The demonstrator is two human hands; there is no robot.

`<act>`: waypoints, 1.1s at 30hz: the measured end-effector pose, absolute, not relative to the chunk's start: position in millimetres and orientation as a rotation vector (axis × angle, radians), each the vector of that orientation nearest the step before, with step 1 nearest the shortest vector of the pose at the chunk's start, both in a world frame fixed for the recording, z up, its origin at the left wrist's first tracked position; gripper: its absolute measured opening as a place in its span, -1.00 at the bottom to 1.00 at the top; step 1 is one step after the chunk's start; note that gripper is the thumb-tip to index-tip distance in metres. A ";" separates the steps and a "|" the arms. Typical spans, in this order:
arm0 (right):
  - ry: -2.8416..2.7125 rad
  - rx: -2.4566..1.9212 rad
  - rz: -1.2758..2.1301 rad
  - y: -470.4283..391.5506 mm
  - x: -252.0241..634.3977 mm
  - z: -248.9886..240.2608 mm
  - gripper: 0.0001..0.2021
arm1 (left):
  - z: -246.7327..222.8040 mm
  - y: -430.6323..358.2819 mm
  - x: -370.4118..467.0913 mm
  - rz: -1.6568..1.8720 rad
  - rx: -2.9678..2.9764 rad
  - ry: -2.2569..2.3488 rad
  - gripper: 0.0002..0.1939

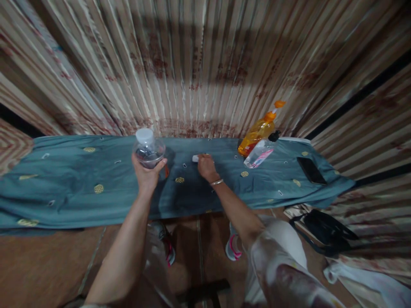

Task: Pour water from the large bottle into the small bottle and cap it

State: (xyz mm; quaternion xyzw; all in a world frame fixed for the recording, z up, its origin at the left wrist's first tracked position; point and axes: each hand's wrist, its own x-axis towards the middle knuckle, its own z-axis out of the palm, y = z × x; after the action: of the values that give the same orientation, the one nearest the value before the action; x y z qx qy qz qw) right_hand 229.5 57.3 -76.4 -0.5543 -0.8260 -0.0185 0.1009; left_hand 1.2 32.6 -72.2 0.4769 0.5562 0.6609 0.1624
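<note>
My left hand (pixel 145 177) is wrapped round a clear bottle (pixel 154 149) with a wide white cap (pixel 145 136), which stands above the cloth left of the middle. A strip of orange-red shows beside my left fingers; I cannot tell whether it belongs to the bottle. To the right, my right hand (pixel 207 167) is closed low over the cloth, a bracelet on its wrist. From its fingers pokes the end of a small white object (pixel 195 158). The rest of that object is hidden, so its kind is unclear.
A blue-green patterned cloth (pixel 105 171) covers the long table. An orange pump bottle (pixel 255 137) and a clear bottle with a black top (pixel 260 152) stand to the right. Farther right lies a black phone (pixel 311 170). Behind hangs a striped curtain (pixel 192 64); a black bag (pixel 327 229) is below right.
</note>
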 end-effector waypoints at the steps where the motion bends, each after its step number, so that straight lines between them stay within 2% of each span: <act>1: -2.479 -1.589 -0.031 46.7 216.6 -76.6 -0.67 | -71.2 32.3 0.6 1.888 1.320 1.568 -0.03; 4: -2.611 -1.394 0.017 4.0 202.4 -79.4 -0.67 | -68.4 29.7 0.2 1.879 1.263 1.534 0.00; 6: -2.735 -1.152 -0.019 -21.3 220.0 -80.6 -0.64 | -67.4 26.8 -0.1 1.887 1.255 1.536 0.03; 8: -2.803 -1.144 -0.039 -36.7 256.9 -78.7 -0.61 | -66.4 23.5 -1.3 1.891 1.256 1.534 0.06; 12: -2.764 -1.652 -0.035 -39.3 346.5 -65.1 -0.62 | -61.4 16.5 -5.1 1.867 1.240 1.599 0.05; 16: -2.539 -2.068 -0.070 -17.9 389.6 -51.3 -0.66 | -56.8 13.0 -5.1 1.780 1.241 1.670 -0.07; 20: -2.356 -2.218 -0.111 30.3 372.9 -46.7 -0.66 | -61.7 15.7 -2.2 1.784 1.274 1.671 -0.16; 26: -2.301 -2.144 -0.073 108.5 299.0 -44.7 -0.63 | -76.0 22.0 -5.0 1.803 1.326 1.652 -0.03; 29: -2.452 -1.905 0.007 105.1 252.4 -47.6 -0.64 | -79.3 23.4 -7.3 1.783 1.339 1.656 0.00; 33: -2.679 -1.500 0.115 53.7 228.8 -58.9 -0.69 | -83.9 24.7 -11.5 1.782 1.367 1.638 0.03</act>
State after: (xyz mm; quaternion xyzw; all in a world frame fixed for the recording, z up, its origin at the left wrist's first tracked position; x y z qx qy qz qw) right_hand 228.8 53.7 -58.9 -0.4879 -0.8714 0.0373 0.0346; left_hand -11.5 24.7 -83.9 0.4838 0.5796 0.6305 0.1802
